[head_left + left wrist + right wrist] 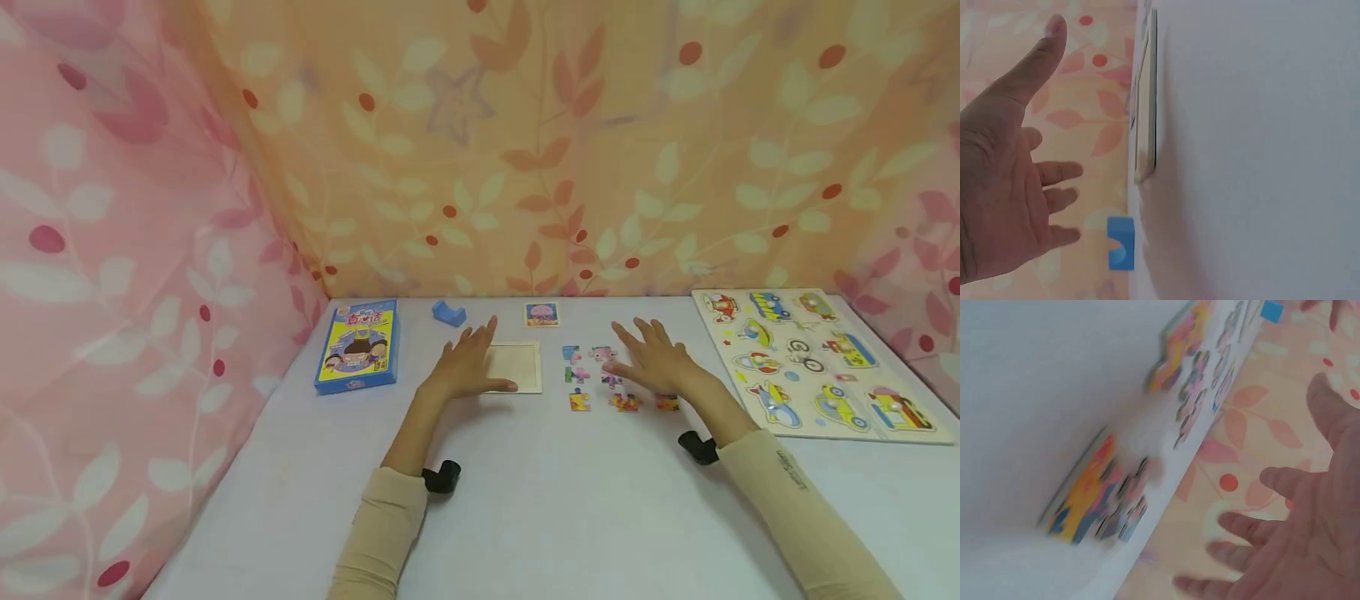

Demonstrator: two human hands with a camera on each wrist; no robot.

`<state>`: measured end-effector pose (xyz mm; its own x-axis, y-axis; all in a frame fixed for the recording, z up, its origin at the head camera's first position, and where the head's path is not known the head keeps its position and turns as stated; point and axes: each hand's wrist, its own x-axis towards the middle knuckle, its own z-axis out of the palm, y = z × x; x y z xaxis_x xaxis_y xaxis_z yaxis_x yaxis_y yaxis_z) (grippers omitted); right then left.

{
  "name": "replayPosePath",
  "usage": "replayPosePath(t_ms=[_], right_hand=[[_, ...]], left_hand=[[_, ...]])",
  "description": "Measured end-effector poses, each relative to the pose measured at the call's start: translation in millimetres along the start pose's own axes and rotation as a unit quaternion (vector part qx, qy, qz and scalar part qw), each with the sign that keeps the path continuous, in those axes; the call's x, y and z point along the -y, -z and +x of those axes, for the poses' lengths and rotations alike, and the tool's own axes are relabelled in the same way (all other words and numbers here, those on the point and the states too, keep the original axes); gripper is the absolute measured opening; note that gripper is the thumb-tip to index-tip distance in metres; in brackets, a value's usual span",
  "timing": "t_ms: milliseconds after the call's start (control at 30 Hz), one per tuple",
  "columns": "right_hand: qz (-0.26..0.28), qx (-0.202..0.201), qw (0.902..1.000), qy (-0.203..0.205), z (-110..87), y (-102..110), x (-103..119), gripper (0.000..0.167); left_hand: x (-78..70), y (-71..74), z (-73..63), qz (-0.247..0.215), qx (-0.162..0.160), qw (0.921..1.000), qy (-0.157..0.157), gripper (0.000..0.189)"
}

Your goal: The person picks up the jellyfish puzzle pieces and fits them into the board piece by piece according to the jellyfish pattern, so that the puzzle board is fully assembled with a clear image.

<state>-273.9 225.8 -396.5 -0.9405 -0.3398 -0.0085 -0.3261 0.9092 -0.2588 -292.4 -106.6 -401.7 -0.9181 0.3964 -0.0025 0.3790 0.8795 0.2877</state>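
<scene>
My left hand hovers with spread fingers over the left part of a small pale wooden puzzle frame; nothing is in its grasp. In the left wrist view that hand is held above the table, thumb apart from the fingers. My right hand, fingers also spread, hangs over loose jigsaw pieces laid out in rows, hiding some of them. The right wrist view shows the empty right hand beside and above the pieces.
A blue and yellow card box lies at the left. Behind the frame are a blue notched block and a small picture card. At the right lies a large vehicle puzzle board. Patterned cloth hangs behind the table.
</scene>
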Motion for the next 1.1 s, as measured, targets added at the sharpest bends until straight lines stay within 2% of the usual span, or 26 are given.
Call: replayPosePath(t_ms=[67,200,300,367,433,533,667,833,967,1100], right_hand=[[0.015,-0.019,0.9996,0.016,7.7,0.9,0.3,0.077],[0.072,-0.052,0.9943,0.059,25.8,-0.8,-0.1,0.057],[0.118,-0.048,0.9899,0.062,40.4,-5.4,-1.1,0.042],[0.146,-0.030,0.9877,0.048,50.1,-9.6,-1.3,0.037],[0.158,-0.008,0.9868,0.034,58.9,-12.9,0.2,0.035],[0.151,0.014,0.9882,0.020,69.6,-16.8,3.8,0.036],[0.137,0.024,0.9903,0.009,76.7,-19.6,9.3,0.038],[0.143,0.028,0.9894,0.005,78.3,-24.1,11.7,0.034],[0.146,0.028,0.9887,0.014,79.3,-26.8,11.1,0.031],[0.140,0.029,0.9894,0.027,80.7,-25.5,9.5,0.032]], left_hand=[[6.5,2.2,-0.2,-0.026,0.004,0.9996,-0.010,0.115],[20.3,3.1,-0.4,-0.093,0.022,0.9954,-0.008,0.108],[28.5,0.9,2.1,-0.132,0.033,0.9906,-0.011,0.101],[32.6,-1.7,5.1,-0.147,0.036,0.9883,-0.019,0.096],[36.0,-4.6,8.5,-0.150,0.036,0.9878,-0.024,0.092],[39.2,-8.2,12.5,-0.150,0.028,0.9881,-0.016,0.089],[42.0,-13.3,15.4,-0.131,0.020,0.9912,-0.005,0.089],[48.0,-22.2,13.8,-0.115,0.034,0.9927,0.008,0.091],[54.4,-26.8,12.7,-0.133,0.030,0.9906,0.013,0.088],[59.6,-26.2,13.9,-0.161,0.019,0.9868,0.003,0.074]])
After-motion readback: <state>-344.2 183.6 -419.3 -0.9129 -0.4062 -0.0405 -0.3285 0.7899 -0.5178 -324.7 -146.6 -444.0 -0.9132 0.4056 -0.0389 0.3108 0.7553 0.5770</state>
